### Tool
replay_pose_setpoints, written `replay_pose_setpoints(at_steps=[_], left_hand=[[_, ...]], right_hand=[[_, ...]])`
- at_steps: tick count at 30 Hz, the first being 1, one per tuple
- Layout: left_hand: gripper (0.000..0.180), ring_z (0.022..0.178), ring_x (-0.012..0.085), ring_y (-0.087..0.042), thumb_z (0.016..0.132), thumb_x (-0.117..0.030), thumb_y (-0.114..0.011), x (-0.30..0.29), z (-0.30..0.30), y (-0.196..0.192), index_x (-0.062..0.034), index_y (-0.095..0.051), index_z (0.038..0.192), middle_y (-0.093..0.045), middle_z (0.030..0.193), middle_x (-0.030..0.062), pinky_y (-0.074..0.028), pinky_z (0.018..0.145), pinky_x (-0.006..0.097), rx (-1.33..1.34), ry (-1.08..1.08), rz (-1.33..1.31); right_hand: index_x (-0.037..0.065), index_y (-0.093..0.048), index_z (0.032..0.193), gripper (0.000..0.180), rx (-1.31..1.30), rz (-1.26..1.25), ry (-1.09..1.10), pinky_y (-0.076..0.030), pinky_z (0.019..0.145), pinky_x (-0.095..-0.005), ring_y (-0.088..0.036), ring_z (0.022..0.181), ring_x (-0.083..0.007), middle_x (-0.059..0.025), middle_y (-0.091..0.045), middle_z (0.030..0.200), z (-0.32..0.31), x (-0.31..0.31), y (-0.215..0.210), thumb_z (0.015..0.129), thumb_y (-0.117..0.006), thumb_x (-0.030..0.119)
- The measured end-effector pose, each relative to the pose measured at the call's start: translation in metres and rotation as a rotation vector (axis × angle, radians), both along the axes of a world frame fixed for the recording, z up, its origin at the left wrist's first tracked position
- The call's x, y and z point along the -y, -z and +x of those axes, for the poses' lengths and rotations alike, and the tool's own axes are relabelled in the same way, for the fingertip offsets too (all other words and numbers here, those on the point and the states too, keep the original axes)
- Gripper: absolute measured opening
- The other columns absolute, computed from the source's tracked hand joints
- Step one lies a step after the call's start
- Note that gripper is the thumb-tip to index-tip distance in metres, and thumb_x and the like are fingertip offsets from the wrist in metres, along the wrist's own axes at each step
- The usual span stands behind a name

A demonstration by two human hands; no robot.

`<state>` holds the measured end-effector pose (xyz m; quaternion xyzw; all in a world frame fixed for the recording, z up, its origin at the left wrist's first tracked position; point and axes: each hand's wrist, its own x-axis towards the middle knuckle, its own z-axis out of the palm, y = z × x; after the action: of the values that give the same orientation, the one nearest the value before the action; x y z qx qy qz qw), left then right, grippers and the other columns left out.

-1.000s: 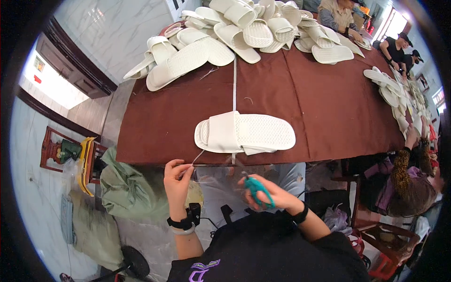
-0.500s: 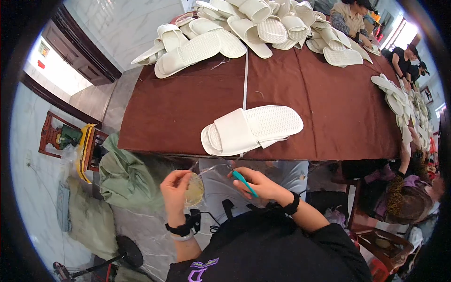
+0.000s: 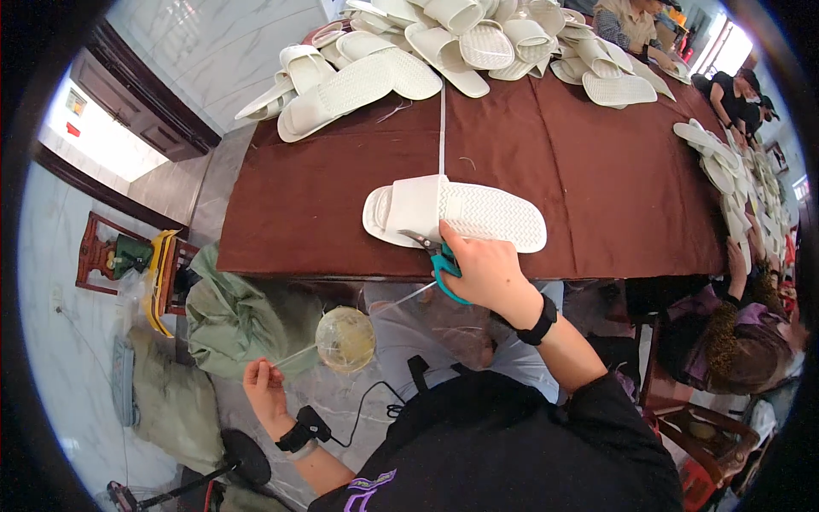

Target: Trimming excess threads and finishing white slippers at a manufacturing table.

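Far left there's a green sack (image 3: 243, 320) slumped on the floor beside the table's near left corner. The left hand (image 3: 263, 386) is down low, well off the table, fingers pinched on a thin strip (image 3: 341, 328) that runs up and to the right toward the table edge. A clear roundish bag (image 3: 345, 340) sits right along that strip, can't tell if it's attached.

Moving right, the white slipper (image 3: 452, 215) lies on the brown tablecloth (image 3: 290, 205) near the front edge, long axis running left-right, strap end to the left. The right hand (image 3: 486, 271) is wrapped around teal-handled scissors (image 3: 435, 253), blades touching the slipper's near edge and pointing left. Can't tell if the blades are apart or closed. So the right hand is basically at the slipper, the left is well away, below.

Back of the table: a big pile of slippers (image 3: 444, 38).
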<state>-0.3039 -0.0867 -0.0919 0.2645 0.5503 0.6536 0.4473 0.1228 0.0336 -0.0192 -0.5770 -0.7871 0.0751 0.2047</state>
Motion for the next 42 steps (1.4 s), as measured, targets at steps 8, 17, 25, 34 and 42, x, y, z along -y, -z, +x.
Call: replay_pose_setpoints(at_steps=[8,17,25,34,42], left_hand=[[0.007,0.061,0.016,-0.059,0.085,0.0,-0.063,0.026,-0.027,0.03,-0.0005,-0.063,0.093,-0.063,0.077,0.0073,-0.05,0.055,0.027,-0.043,0.039,-0.06],[0.01,0.049,0.0222,-0.062,0.079,0.0,-0.063,0.087,-0.07,0.138,0.0067,-0.064,0.087,-0.065,0.072,0.0132,-0.049,0.045,0.031,-0.803,0.461,-0.91],[0.019,0.063,0.0239,-0.067,0.082,-0.001,-0.064,0.092,-0.102,0.157,0.0097,-0.061,0.097,-0.066,0.081,0.0159,-0.055,0.051,0.034,-0.458,-0.154,-0.625],[0.022,0.081,0.0281,-0.068,0.087,-0.007,-0.064,0.022,-0.062,0.087,0.008,-0.059,0.103,-0.066,0.095,0.0182,-0.058,0.068,0.035,-0.228,-0.336,-0.306],[0.02,0.086,0.027,-0.067,0.088,-0.009,-0.065,0.004,-0.065,0.068,0.0042,-0.06,0.102,-0.066,0.096,0.0163,-0.057,0.073,0.035,-0.218,-0.36,-0.187]], right_hand=[[0.002,-0.049,0.127,0.056,-0.122,-0.086,0.002,-0.05,0.056,-0.0397,-0.063,0.058,-0.0348,-0.0187,-0.064,0.072,0.007,-0.013,0.0,0.08,-0.063,0.028],[0.0,-0.052,0.116,0.041,-0.545,-0.226,0.107,-0.05,0.07,-0.0407,-0.065,0.079,-0.0352,-0.0224,-0.065,0.084,0.036,0.0,-0.001,0.081,-0.066,0.017],[0.004,-0.054,0.125,0.041,-0.891,-0.295,0.202,-0.042,0.051,-0.021,-0.054,0.061,-0.0063,-0.0056,-0.065,0.081,0.071,0.02,0.011,0.086,-0.066,0.011],[0.0,-0.052,0.126,0.041,-1.078,-0.047,0.331,-0.037,0.05,-0.0182,-0.049,0.056,-0.0054,-0.0057,-0.063,0.084,0.108,0.043,0.022,0.088,-0.063,0.007],[0.001,-0.053,0.126,0.042,-1.083,0.069,0.462,-0.035,0.049,-0.0177,-0.046,0.054,-0.0051,-0.0046,-0.062,0.082,0.152,0.053,0.041,0.089,-0.064,0.016]])
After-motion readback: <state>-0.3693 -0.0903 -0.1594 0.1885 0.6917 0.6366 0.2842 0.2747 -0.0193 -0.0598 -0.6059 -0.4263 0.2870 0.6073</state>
